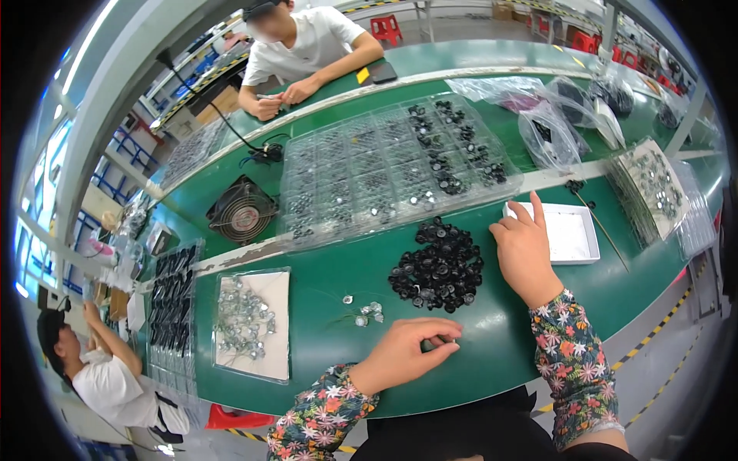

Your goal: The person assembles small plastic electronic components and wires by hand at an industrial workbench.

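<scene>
A heap of small black round plastic parts (437, 265) lies on the green tabletop in front of me. My left hand (407, 349) is just below the heap, its fingers curled toward the thumb; whatever they may pinch is hidden. Left of the heap sits a small cluster of clear, shiny pieces with thin wires (367, 313). My right hand (526, 250) reaches over the left end of a shallow white box (573, 234), fingers apart, covering that end. I cannot tell whether its fingertips touch the box.
Behind the heap lies a large clear compartment tray (369, 169) of small parts. A small fan (242, 211) stands left of it. Wired clear pieces fill a tray (250, 323) at left; another tray (653, 184) and a thin stick (607, 234) lie right. A person (300, 54) sits opposite.
</scene>
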Motion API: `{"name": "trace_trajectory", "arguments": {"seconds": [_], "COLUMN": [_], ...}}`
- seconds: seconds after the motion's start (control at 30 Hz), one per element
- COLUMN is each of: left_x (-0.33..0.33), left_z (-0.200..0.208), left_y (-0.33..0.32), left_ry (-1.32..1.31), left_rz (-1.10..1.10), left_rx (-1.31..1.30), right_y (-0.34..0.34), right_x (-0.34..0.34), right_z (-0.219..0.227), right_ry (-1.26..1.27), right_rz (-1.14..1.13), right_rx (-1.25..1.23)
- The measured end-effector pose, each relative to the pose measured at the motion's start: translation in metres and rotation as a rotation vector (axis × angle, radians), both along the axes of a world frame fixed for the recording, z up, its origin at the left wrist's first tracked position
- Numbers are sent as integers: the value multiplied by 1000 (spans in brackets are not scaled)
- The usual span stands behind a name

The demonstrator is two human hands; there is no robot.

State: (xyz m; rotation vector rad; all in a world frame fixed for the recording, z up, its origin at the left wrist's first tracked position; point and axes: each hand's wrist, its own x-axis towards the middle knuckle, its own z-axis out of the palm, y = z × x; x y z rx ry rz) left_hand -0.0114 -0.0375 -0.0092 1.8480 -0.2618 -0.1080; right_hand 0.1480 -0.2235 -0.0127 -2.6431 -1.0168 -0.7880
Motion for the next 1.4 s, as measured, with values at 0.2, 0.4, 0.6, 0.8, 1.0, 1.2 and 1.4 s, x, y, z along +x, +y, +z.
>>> {"name": "trace_trajectory", "arguments": {"seconds": [0.2, 0.4, 0.6, 0.8, 1.0, 1.2, 1.4], "left_x": [-2, 1, 2, 9, 10, 10, 4], "left_z": [3, -7, 0, 2, 2, -2, 2], "left_y": [3, 2, 5, 8, 13, 29, 47], "left_ry": [68, -116, -22, -37, -31, 67, 88], "left_rz": [-54, -40, -34, 0, -2, 6, -2], "left_rx": [61, 87, 59, 57, 28, -117, -99], "right_y": [9, 12, 24, 29, 41, 42, 41], "right_x": [-3, -11, -28, -33, -34, -35, -36], "right_z": [0, -2, -4, -9, -16, -17, -16], "right_ry": [42, 82, 301, 437, 447, 449, 417], "right_rz": [37, 181, 351, 345, 371, 377, 388], "right_rx": [-15, 45, 306, 306, 303, 325, 328]}}
